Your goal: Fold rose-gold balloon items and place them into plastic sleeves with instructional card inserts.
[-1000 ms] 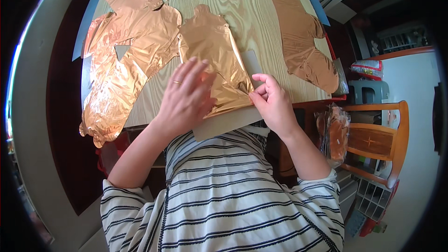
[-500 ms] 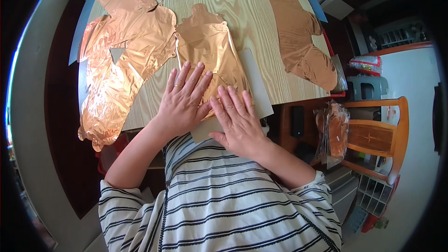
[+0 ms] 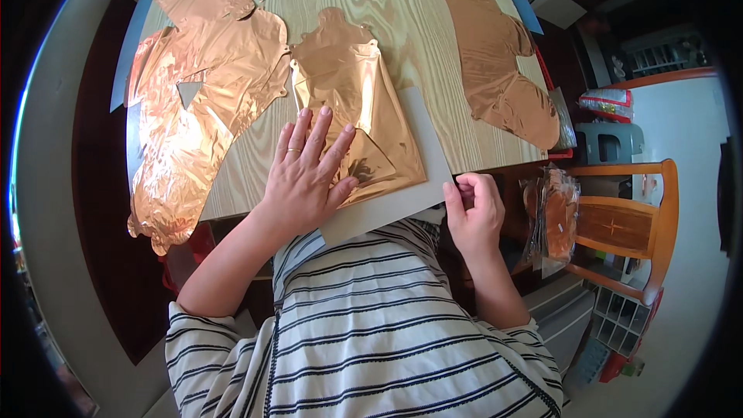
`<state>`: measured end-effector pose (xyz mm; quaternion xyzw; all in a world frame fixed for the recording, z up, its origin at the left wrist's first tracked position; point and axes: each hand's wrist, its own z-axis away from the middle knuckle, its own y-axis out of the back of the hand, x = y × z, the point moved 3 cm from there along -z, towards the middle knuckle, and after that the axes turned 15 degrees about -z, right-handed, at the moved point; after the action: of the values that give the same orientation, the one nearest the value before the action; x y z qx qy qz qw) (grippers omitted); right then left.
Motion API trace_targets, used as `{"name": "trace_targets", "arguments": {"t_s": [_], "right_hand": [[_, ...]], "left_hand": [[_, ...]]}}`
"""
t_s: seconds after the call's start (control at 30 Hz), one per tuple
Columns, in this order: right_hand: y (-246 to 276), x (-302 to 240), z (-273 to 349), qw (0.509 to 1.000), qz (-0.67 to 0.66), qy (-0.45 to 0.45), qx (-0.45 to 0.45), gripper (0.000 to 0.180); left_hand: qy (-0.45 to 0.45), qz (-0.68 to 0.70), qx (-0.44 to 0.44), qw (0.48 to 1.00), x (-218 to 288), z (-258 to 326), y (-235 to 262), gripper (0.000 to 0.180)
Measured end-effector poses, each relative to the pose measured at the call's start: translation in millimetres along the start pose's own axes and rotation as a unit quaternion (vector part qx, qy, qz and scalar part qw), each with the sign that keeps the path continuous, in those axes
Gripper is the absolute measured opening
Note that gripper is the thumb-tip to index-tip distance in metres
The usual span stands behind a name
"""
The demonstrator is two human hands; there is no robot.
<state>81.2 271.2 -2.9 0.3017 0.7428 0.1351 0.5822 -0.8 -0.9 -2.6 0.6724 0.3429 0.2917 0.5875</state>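
Note:
My left hand (image 3: 304,174) lies flat with fingers spread on a shiny copper-coloured foil balloon (image 3: 337,66). The uninflated balloon is folded narrow over a thin grey board (image 3: 371,213), which shows along its right and near sides. My right hand (image 3: 477,213) is off the foil, beside the board's right near corner. Its fingers are curled in, with the thumb tip close to that corner and nothing visible in its grasp. A dark reflection shows in the foil beside my left fingers.
Another crumpled copper foil balloon (image 3: 193,131) spreads over the table's left side and hangs past its near edge. A flat folded one (image 3: 499,62) lies at the right. A wooden chair (image 3: 619,220) with plastic-bagged foil pieces (image 3: 559,217) stands right of the table (image 3: 414,15).
My right hand has lifted off the foil and moved right to the board's corner, its fingers curling. My left hand stays pressed on the balloon, whose near right part is now uncovered.

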Motion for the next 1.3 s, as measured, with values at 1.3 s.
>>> {"name": "trace_targets", "arguments": {"t_s": [1.3], "right_hand": [[-43.5, 8.5, 7.0, 0.756, -0.518, -0.376, -0.135, 0.028]], "left_hand": [[-0.071, 0.019, -0.003, 0.997, 5.1, 25.9, 11.5, 0.079]]}}
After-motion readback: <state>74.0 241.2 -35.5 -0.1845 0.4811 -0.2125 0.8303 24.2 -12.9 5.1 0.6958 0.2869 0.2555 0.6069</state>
